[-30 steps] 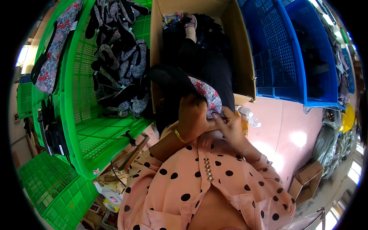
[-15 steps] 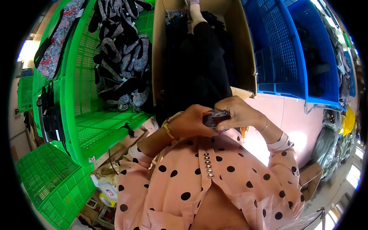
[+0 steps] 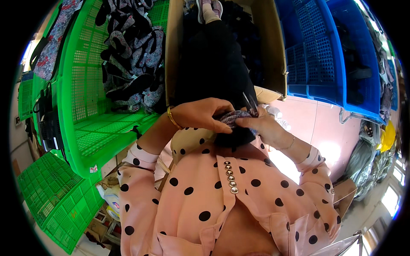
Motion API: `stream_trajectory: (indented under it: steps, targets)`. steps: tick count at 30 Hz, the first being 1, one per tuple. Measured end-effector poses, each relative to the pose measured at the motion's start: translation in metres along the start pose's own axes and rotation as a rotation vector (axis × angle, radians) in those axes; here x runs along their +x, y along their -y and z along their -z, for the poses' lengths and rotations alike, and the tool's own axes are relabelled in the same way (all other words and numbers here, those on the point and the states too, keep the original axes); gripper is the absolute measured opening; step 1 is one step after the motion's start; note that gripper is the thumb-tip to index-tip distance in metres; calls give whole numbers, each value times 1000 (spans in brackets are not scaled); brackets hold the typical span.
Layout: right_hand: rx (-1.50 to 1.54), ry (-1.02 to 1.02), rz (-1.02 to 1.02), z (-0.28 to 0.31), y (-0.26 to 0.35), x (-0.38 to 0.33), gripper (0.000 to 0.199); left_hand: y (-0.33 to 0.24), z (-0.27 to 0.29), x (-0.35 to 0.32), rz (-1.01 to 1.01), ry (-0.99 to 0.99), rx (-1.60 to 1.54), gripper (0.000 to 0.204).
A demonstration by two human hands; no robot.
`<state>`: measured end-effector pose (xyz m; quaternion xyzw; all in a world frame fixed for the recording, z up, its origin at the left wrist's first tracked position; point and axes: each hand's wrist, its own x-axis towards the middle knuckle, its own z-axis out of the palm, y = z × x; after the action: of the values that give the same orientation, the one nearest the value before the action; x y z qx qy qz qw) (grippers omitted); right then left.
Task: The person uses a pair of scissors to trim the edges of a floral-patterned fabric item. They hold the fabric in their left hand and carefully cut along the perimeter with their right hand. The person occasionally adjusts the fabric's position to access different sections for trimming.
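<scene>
Both my hands meet in front of my chest around a floral fabric piece (image 3: pixel 234 117) with a black part (image 3: pixel 232 138) hanging below it. My left hand (image 3: pixel 209 114) pinches the piece between thumb and fingers at its left edge. My right hand (image 3: pixel 265 124) is closed on its right side, thumb pressed on the patterned cloth. Out of the right hand sticks a slim dark pair of thread snips (image 3: pixel 251 106), points upward. Its lower part is hidden by the fingers.
Left stands a green crate (image 3: pixel 68 106) with several slipper-shaped floral and black pieces (image 3: pixel 139 55). A cardboard box (image 3: pixel 273 42) with dark contents lies ahead, my leg stretched over it. Blue crates (image 3: pixel 316 55) are at the right. Another green crate (image 3: pixel 51 196) sits lower left.
The left hand has moved up and left, and the fabric piece is opened out with its black part hanging down. The snips now show upright above the right hand.
</scene>
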<state>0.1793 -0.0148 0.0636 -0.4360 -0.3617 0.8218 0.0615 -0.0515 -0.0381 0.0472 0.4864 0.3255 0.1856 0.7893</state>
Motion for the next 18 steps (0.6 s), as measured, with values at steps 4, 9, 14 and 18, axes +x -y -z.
stream_trajectory:
  steps: [4,9,14,18]
  targets:
    - [34,-68,-35,7,7,23,8,10,8,12,20,-74,12,37]
    - [-164,-231,177,17,12,85,12,22,39,31,-155,-548,499,25]
    - [-579,-380,394,23,39,137,14,20,80,50,-253,-787,678,23]
    - [-854,-497,556,25,55,169,21,34,118,70,-341,-893,918,29]
